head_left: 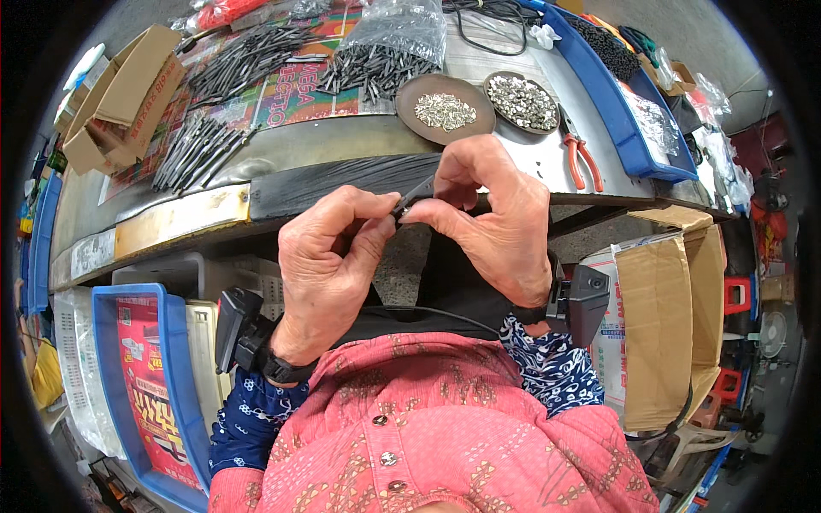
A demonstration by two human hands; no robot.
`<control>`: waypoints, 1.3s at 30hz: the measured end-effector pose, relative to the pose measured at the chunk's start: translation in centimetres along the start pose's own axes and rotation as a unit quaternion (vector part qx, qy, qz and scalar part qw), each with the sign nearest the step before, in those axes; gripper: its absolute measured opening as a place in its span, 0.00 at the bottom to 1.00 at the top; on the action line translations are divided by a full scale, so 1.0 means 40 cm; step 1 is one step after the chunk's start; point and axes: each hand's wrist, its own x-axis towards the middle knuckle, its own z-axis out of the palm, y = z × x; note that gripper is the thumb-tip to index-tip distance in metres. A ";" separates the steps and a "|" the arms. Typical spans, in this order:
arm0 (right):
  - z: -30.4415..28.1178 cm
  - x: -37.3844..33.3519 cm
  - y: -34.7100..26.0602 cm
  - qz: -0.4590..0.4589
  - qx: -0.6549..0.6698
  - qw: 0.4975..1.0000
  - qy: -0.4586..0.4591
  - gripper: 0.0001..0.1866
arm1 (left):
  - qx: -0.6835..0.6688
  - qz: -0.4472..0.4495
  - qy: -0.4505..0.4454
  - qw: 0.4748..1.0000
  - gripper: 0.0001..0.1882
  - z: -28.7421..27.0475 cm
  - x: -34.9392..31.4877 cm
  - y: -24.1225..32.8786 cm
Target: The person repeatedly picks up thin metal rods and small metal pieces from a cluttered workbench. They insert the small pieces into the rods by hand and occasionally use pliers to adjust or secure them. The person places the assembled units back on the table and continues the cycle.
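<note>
My left hand (327, 265) and my right hand (503, 218) meet just off the table's front edge. Both are closed in a pinch on a slim black stick-like part (417, 193), which slants up between the fingertips. Its ends are partly hidden by my fingers, so its exact kind cannot be made out. Beyond my hands, a round brown dish (412, 109) holds many small silvery metal pieces (446, 112). A second dish to its right holds chunkier silvery pieces (520, 103). Red-handled pliers (579, 158) lie beside that dish.
Black sticks lie in a heap (248, 64), beneath a clear bag (398, 34), and in a row (198, 154). An open cardboard box (128, 103) stands far left. A long blue tray (637, 111) borders the right side. Below are a blue crate (175, 359) and a carton (654, 333).
</note>
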 end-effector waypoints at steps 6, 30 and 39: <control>0.016 0.003 0.004 -0.056 -0.053 0.997 0.000 0.14 | -0.081 -0.038 0.024 0.996 0.06 0.008 -0.010 -0.012; 0.001 0.025 0.022 -0.249 -0.192 0.949 0.014 0.20 | 0.099 0.094 0.025 0.990 0.08 -0.001 -0.004 -0.037; 0.053 0.000 0.025 -0.232 -0.106 0.967 0.021 0.13 | -0.154 -0.071 0.044 0.985 0.07 0.008 -0.029 -0.031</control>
